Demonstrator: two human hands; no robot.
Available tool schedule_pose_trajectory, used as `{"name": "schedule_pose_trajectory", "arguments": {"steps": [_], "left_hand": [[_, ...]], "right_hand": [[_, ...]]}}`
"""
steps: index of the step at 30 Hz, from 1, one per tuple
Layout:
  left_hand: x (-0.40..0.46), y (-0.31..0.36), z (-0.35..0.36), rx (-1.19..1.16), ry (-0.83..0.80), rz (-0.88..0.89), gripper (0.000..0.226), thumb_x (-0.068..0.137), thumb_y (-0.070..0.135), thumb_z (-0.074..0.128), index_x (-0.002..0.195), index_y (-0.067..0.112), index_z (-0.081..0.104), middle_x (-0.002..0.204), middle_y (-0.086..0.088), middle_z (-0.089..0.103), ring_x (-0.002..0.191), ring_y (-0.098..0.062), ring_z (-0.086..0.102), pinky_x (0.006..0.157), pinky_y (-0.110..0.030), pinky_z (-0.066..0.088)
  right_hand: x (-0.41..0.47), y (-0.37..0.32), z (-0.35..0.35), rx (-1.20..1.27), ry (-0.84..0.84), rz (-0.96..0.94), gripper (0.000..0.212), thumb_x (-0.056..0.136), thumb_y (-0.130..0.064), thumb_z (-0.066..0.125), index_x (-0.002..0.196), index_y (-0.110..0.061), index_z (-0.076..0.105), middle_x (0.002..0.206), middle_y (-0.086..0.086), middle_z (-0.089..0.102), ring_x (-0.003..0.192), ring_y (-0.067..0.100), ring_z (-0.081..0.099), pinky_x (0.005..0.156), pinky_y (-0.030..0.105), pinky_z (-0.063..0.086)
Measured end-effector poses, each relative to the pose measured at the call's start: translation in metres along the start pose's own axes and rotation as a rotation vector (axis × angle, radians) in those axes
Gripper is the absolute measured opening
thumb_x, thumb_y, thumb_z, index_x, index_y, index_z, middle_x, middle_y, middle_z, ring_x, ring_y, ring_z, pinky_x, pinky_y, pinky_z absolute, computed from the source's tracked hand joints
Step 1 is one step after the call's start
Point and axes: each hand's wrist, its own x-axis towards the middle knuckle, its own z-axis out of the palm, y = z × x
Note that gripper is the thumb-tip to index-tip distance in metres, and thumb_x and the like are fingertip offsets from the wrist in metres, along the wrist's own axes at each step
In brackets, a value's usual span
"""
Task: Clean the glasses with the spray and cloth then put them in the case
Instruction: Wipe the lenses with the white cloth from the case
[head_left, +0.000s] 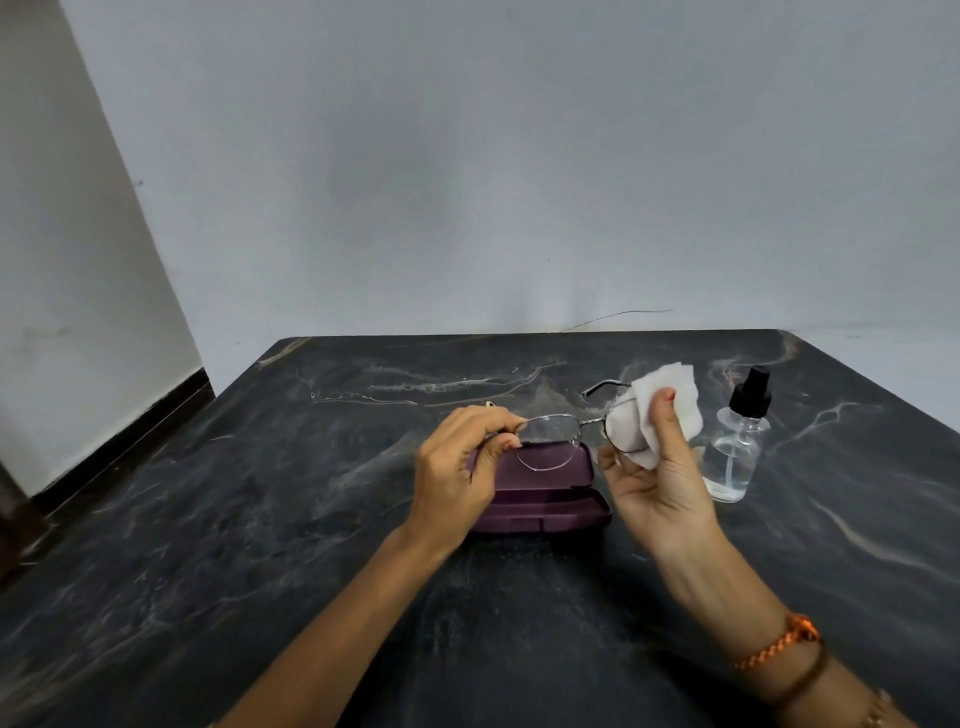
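The left hand (457, 462) pinches the glasses (566, 431) by the frame end, holding them in the air above the open purple case (540, 493), which sits mid-tabletop (260, 519). The right hand (660, 467) grips the white cloth (660, 410), folded around one lens, thumb pressing on it. The spray bottle (737, 447) stands upright just right of that hand, toward the tabletop's right edge. Judging from this, spraying looks done and wiping is underway; the other lens appears uncovered, and the glasses are not yet in the case
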Motion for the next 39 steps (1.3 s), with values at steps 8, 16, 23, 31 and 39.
{"name": "schedule_pose_trajectory", "arguments": {"steps": [8,16,23,31,39], "left_hand": [[0.004,-0.009,-0.003,-0.022,0.079,-0.053,0.011,0.078,-0.004,0.058,0.087,-0.007,0.065,0.083,-0.008,0.062,0.077,-0.010,0.058,0.072,-0.014,0.049],[0.007,-0.009,-0.008,0.028,0.099,-0.026,0.011,0.080,-0.005,0.055,0.087,-0.007,0.064,0.082,-0.008,0.060,0.077,-0.008,0.056,0.071,-0.011,0.048],[0.002,-0.003,0.000,0.001,0.064,-0.042,0.013,0.078,-0.009,0.055,0.086,-0.005,0.064,0.082,-0.007,0.060,0.074,-0.012,0.057,0.068,-0.015,0.049],[0.000,0.003,0.003,-0.032,0.051,-0.078,0.011,0.078,-0.005,0.057,0.086,-0.003,0.064,0.081,-0.007,0.061,0.077,-0.008,0.057,0.070,-0.011,0.047],[0.008,0.000,-0.007,-0.010,0.069,-0.107,0.013,0.080,-0.005,0.054,0.086,-0.001,0.064,0.082,-0.005,0.061,0.079,-0.009,0.057,0.066,-0.018,0.048]], "right_hand": [[0.001,-0.004,0.002,-0.163,-0.236,0.032,0.022,0.082,0.009,0.048,0.087,-0.009,0.059,0.064,-0.004,0.072,0.064,0.005,0.069,0.063,0.017,0.056],[-0.002,-0.008,0.000,-0.372,-0.184,-0.105,0.019,0.062,-0.015,0.067,0.081,-0.012,0.065,0.063,-0.006,0.074,0.059,0.007,0.069,0.049,0.015,0.052],[0.002,0.002,-0.001,-0.007,-0.028,0.076,0.007,0.084,-0.024,0.059,0.084,-0.017,0.059,0.059,-0.006,0.071,0.054,0.006,0.067,0.051,0.016,0.053],[0.004,-0.006,0.000,-0.113,-0.234,-0.024,0.023,0.083,0.010,0.047,0.085,-0.011,0.059,0.064,-0.005,0.073,0.064,0.005,0.069,0.060,0.018,0.057],[0.003,-0.014,-0.004,-0.497,-0.255,-0.169,0.026,0.053,-0.009,0.071,0.078,-0.011,0.066,0.064,-0.005,0.074,0.064,0.005,0.069,0.055,0.014,0.053]]}}
